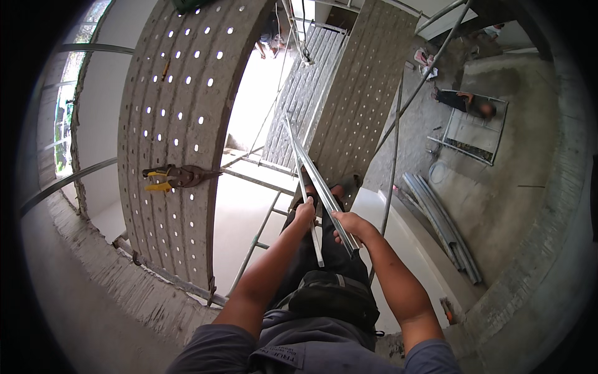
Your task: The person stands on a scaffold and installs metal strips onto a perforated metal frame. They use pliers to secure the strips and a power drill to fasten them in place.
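My left hand (305, 212) is closed around a narrow metal strip (317, 247), whose near end sticks out below my fist. In my right hand (350, 228) is a wider U-shaped metal channel (319, 182), gripped near its close end. Both lengths point away from me and converge at their far tips, where I cannot tell whether they touch. They hang in front of my legs, above the scaffold. On the left plank lies a pair of snips (159, 179) with yellow handles, against a brown, worn-looking tool (190, 176).
Perforated scaffold planks stand left (180, 131) and ahead (355, 87), with a drop between them. Scaffold tubes (397, 124) cross at right. Far below, a person (464, 103) is beside a metal frame (498, 134), near stacked metal channels (439, 227). Other people are partly visible farther off.
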Motion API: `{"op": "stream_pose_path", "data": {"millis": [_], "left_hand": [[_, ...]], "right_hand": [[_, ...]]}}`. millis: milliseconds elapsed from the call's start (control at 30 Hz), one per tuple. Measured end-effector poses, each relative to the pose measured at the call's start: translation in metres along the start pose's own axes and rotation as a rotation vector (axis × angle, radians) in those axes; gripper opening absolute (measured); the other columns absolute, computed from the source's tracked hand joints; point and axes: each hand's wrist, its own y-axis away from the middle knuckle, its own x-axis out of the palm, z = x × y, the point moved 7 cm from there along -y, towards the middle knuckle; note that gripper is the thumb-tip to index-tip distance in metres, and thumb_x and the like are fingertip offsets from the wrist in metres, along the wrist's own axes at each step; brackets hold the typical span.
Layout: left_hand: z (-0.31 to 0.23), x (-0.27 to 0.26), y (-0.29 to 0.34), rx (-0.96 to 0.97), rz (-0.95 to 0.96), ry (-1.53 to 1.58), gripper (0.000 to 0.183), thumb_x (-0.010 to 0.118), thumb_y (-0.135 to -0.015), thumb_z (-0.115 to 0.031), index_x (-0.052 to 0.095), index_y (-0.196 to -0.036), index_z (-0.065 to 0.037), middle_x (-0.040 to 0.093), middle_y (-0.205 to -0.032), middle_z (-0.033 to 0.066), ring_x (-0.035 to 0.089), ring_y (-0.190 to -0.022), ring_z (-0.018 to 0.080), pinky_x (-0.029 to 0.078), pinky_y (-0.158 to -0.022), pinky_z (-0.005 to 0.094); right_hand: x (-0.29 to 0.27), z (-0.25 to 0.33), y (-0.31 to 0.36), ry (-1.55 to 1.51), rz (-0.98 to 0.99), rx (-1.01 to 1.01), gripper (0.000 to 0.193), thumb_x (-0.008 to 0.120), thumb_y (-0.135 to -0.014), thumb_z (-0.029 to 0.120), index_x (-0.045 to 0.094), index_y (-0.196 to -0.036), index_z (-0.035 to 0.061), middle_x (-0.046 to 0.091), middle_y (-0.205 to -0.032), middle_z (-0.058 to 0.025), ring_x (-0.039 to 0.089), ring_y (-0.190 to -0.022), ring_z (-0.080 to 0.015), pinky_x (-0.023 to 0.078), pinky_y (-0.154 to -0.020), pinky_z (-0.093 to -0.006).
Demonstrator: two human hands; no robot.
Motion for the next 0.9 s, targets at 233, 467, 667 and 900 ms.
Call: {"op": "stream_pose_path", "data": {"millis": [233, 467, 667, 900], "left_hand": [[-0.022, 0.043, 0.004, -0.035, 0.27, 0.277, 0.062, 0.051, -0.101, -0.051, 0.044, -0.14, -0.003, 0.06, -0.118, 0.0197, 0.067, -0.095, 0.0329, 0.057, -0.073, 0.0519], [-0.036, 0.046, 0.008, -0.058, 0.317, 0.083, 0.037, 0.073, -0.088, -0.033, 0.062, -0.106, -0.003, 0.06, -0.078, 0.0107, 0.063, -0.065, 0.0262, 0.057, -0.062, 0.0429], [-0.078, 0.026, 0.028, 0.0, 0.511, 0.238, 0.03, 0.059, -0.095, -0.027, 0.06, -0.075, -0.005, 0.062, -0.063, 0.008, 0.063, -0.052, 0.0224, 0.057, -0.054, 0.0374], [-0.125, -0.023, 0.102, -0.092, 0.633, 0.546, 0.033, 0.066, -0.095, -0.028, 0.051, -0.083, -0.001, 0.056, -0.068, 0.0074, 0.061, -0.06, 0.0182, 0.052, -0.054, 0.0263]], "right_hand": [[0.014, 0.002, -0.024, 0.049, -0.009, -0.195, 0.055, 0.044, -0.104, 0.048, 0.059, -0.121, -0.0019, 0.066, -0.095, -0.0143, 0.068, -0.067, -0.0246, 0.059, -0.062, -0.0424], [0.033, 0.002, -0.017, -0.318, 0.166, -0.067, 0.059, 0.043, -0.102, 0.055, 0.049, -0.125, 0.001, 0.062, -0.084, -0.0138, 0.067, -0.063, -0.0289, 0.06, -0.057, -0.0444], [0.008, 0.033, 0.016, -0.21, -0.094, -0.295, 0.054, 0.044, -0.102, 0.056, 0.054, -0.122, 0.0061, 0.063, -0.087, -0.0081, 0.063, -0.066, -0.021, 0.054, -0.058, -0.0344], [-0.011, 0.029, 0.033, 0.224, -0.563, -0.819, 0.051, 0.069, -0.092, 0.037, 0.059, -0.122, -0.0023, 0.068, -0.087, -0.0102, 0.068, -0.076, -0.0225, 0.054, -0.069, -0.0378]]}}
